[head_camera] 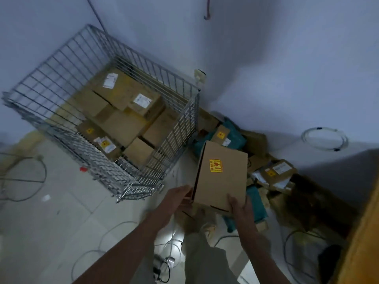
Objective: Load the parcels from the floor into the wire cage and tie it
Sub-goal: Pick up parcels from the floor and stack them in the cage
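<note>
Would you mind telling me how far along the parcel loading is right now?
Partly done. Several cardboard boxes already lie in the wire cage. The left hand and right hand hold a box with a yellow sticker beside it. A pile of parcels remains on the floor; no tie shows.

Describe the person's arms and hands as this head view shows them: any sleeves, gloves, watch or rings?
Both forearms are bare up to the frame's bottom edge; no sleeves show. The left hand and right hand wear no gloves. No watch, wristband or ring is visible, though the frame is dim and slightly blurred, so small items on the fingers could go unseen. Light khaki trousers show between the arms.
</note>
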Motion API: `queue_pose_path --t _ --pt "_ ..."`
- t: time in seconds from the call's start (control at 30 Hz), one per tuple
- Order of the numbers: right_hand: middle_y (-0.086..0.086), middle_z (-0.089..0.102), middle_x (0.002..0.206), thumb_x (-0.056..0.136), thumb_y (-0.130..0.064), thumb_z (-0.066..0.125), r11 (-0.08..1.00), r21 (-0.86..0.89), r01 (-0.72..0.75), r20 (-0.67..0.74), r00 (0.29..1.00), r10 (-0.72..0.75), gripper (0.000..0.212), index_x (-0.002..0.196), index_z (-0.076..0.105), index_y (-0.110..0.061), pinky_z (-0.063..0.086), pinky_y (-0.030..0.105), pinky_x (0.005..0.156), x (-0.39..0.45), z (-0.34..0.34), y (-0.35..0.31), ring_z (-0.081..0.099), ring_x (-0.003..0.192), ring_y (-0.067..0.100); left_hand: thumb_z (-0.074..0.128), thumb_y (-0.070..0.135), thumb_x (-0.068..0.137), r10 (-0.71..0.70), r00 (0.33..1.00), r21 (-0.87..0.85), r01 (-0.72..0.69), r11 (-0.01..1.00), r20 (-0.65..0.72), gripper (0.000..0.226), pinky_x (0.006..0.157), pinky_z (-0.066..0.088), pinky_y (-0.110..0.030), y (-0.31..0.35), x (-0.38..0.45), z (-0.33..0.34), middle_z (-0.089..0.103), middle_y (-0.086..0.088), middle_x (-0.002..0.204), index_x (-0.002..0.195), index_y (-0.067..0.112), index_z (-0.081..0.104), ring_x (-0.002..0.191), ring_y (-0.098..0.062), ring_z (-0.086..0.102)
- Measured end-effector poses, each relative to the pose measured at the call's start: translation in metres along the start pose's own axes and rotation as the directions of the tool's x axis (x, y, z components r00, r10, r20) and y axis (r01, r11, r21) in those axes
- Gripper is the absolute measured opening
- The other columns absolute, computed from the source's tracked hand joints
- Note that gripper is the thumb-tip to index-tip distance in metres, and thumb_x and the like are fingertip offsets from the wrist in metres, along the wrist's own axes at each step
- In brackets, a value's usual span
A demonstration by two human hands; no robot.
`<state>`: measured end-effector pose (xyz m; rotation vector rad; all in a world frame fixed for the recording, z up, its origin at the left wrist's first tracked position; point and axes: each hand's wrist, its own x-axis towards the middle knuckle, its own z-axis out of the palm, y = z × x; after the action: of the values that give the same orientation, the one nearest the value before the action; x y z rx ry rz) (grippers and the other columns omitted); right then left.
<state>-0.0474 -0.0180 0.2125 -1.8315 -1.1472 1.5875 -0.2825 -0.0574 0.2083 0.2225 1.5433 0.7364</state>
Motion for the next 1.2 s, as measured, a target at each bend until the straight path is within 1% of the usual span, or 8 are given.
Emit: queue_pose_path --t 0.23,0.4,0.53,0.6,0.67,0.8,0.93,1.2 --pt "-0.005 0.061 0.128 0.095 -0.042 0.066 0.975 -0.111 0.190 0.043 0.982 -0.186 0.055 0.141 0.044 -0.022 0.052 0.012 0.072 -0.042 0.076 -0.078 0.061 0.111 0.006 0.068 0.038 0.097 0.118 0.993 -0.044 -0.117 0.992 0.026 0.031 0.084 0.063 -0.037 0.032 -0.052 -0.096 0.076 -0.011 0.108 0.117 0.014 0.072 0.098 -0.029 0.075" --pt "-0.002 0.064 0.125 0.086 -0.064 0.066 0.961 -0.204 0.186 0.073 0.982 -0.175 0.065 0.135 0.047 -0.026 0.059 0.038 0.082 -0.070 0.166 -0.105 0.065 0.107 0.016 0.065 0.040 0.099 0.160 0.986 -0.116 -0.165 0.980 -0.046 0.018 0.075 0.062 -0.033 0.035 -0.079 -0.184 0.076 -0.005 0.097 0.108 0.026 0.072 0.084 -0.021 0.076" --pt "0.005 0.062 0.125 0.091 -0.054 0.067 0.939 -0.294 0.177 0.043 0.984 -0.172 0.065 0.139 0.045 -0.017 0.051 0.034 0.079 -0.104 0.241 -0.122 0.060 0.102 0.022 0.066 0.042 0.098 0.194 0.977 -0.141 -0.204 0.969 -0.085 0.026 0.071 0.064 -0.040 0.026 -0.100 -0.258 0.076 -0.009 0.094 0.116 0.023 0.070 0.078 -0.024 0.075" --pt "0.001 0.062 0.127 0.083 -0.068 0.064 0.940 -0.293 0.175 0.036 0.984 -0.172 0.076 0.141 0.043 -0.024 0.054 0.043 0.088 -0.122 0.273 -0.125 0.062 0.107 0.022 0.066 0.043 0.097 0.212 0.973 -0.138 -0.224 0.965 -0.096 0.033 0.072 0.064 -0.040 0.024 -0.114 -0.291 0.075 -0.013 0.099 0.121 0.019 0.068 0.080 -0.027 0.075" --pt "-0.002 0.062 0.123 0.072 -0.079 0.057 0.940 -0.304 0.153 0.034 0.988 -0.149 0.087 0.139 0.042 -0.026 0.057 0.051 0.088 -0.139 0.300 -0.124 0.063 0.106 0.023 0.065 0.043 0.098 0.224 0.969 -0.122 -0.236 0.964 -0.101 0.032 0.073 0.064 -0.038 0.026 -0.126 -0.320 0.075 -0.010 0.103 0.121 0.020 0.065 0.082 -0.024 0.076" --pt "0.001 0.058 0.123 0.084 -0.066 0.057 0.963 -0.260 0.068 0.037 0.997 -0.060 0.075 0.144 0.038 -0.025 0.058 0.055 0.087 -0.162 0.341 -0.123 0.062 0.107 0.027 0.061 0.043 0.100 0.219 0.967 -0.106 -0.234 0.967 -0.131 0.031 0.076 0.062 -0.038 0.031 -0.134 -0.363 0.072 -0.007 0.103 0.117 0.018 0.065 0.080 -0.020 0.072" --pt "0.005 0.056 0.128 0.097 -0.047 0.061 0.987 -0.135 -0.090 0.058 0.993 0.099 0.059 0.148 0.037 -0.027 0.063 0.043 0.070 -0.174 0.363 -0.127 0.064 0.105 0.027 0.061 0.042 0.101 0.176 0.978 -0.147 -0.192 0.970 -0.116 0.027 0.083 0.060 -0.041 0.036 -0.127 -0.391 0.071 -0.008 0.097 0.109 0.017 0.069 0.084 -0.024 0.071" --pt "0.016 0.073 0.112 0.090 -0.039 0.074 0.952 0.091 -0.293 0.138 0.950 0.279 0.043 0.130 0.063 -0.026 0.058 0.038 0.072 -0.160 0.376 -0.142 0.073 0.097 0.034 0.066 0.040 0.098 0.019 0.998 -0.270 -0.034 0.962 -0.057 0.033 0.080 0.063 -0.037 0.052 -0.111 -0.445 0.076 -0.015 0.111 0.113 0.012 0.075 0.099 -0.028 0.074"
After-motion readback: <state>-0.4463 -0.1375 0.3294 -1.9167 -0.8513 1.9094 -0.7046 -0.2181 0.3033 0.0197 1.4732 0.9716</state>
